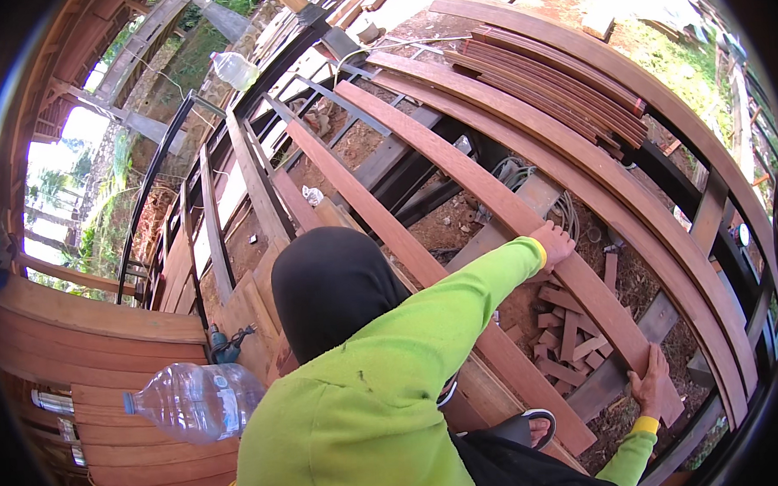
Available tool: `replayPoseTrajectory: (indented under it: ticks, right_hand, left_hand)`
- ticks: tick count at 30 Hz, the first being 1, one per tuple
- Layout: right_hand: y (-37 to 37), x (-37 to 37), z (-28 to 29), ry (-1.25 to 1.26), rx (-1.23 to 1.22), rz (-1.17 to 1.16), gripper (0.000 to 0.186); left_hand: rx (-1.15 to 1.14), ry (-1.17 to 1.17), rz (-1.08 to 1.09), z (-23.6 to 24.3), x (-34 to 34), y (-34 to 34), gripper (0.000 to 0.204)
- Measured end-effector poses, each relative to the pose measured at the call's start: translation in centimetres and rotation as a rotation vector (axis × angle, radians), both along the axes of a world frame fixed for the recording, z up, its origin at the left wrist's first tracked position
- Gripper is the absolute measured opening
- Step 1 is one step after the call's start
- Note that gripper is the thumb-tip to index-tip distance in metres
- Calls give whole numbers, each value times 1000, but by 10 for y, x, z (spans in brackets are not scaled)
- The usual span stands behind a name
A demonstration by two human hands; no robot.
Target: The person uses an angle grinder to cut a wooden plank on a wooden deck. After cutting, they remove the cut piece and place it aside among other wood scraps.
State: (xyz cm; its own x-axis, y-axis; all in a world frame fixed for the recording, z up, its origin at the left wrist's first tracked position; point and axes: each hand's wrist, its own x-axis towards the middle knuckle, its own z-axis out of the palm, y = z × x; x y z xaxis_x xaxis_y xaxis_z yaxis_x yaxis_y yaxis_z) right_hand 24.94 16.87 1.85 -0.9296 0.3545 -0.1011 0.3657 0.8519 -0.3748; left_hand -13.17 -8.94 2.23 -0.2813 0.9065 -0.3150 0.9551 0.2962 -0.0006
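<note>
Neither my left hand nor my right hand shows. Just below me a co-worker point(362, 418) in a green long-sleeved top and black head covering bends forward, back toward me. The co-worker's upper hand point(554, 243) rests on a reddish board point(457, 188); the lower hand point(651, 379) grips that board near its end. Another board point(370, 207) lies parallel beside it. Short wood offcuts point(571, 335) sit in the dirt beneath, near coiled cables point(525, 185). A sandaled foot point(538, 430) is beside the boards.
A large plastic bottle point(188, 404) and a teal power tool point(222, 346) lie at the left by planks point(106, 329). A smaller bottle point(234, 72) stands far back. Long boards point(685, 256) and stacked strips point(538, 80) lie on the black metal frame point(157, 197) structure.
</note>
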Motion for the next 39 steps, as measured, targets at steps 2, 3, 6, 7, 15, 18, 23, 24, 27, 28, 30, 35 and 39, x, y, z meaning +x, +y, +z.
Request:
replayPoseTrajectory:
  ticks: [2,3,6,7,15,18,23,24,27,28,30,35,39]
  right_hand:
    - [3,1,-5,6,5,9,93]
    - [5,2,-10,14,10,15,93]
    - [8,3,-13,3,3,17,94]
    - [9,2,-12,-6,-3,16,94]
    - [6,3,-4,-17,-36,4,91]
    - [-1,0,-3,-28,-57,-4,91]
    - [-2,1,7,-44,-24,-59,91]
    - [-2,-1,10,-46,-16,-67,90]
    - [-10,-14,21,-54,6,-62,90]
    - [-10,-17,27,-56,24,-64,91]
    - [-16,-26,33,-58,51,-65,92]
    - [-13,-21,27,-65,128,-125,94]
    - [-20,-10,24,-19,141,-147,89]
  left_hand:
    - [20,27,-2,1,1,-1,70]
    - [30,40,-4,1,1,-1,70]
    - [35,23,-14,2,-1,-1,70]
    - [34,12,-11,1,-1,-2,70]
    - [29,-52,-16,6,-3,-2,73]
    - [16,-56,-3,0,-4,-9,74]
    - [24,-65,-46,14,-5,8,69]
    - [38,-56,-57,16,-8,10,69]
    - [71,-84,-58,8,-15,-1,63]
    - [47,-84,-78,10,-15,3,65]
    - [-6,-108,-67,16,-13,4,65]
    - [0,-93,-31,16,-12,9,61]
    - [-36,-92,7,9,-5,10,58]
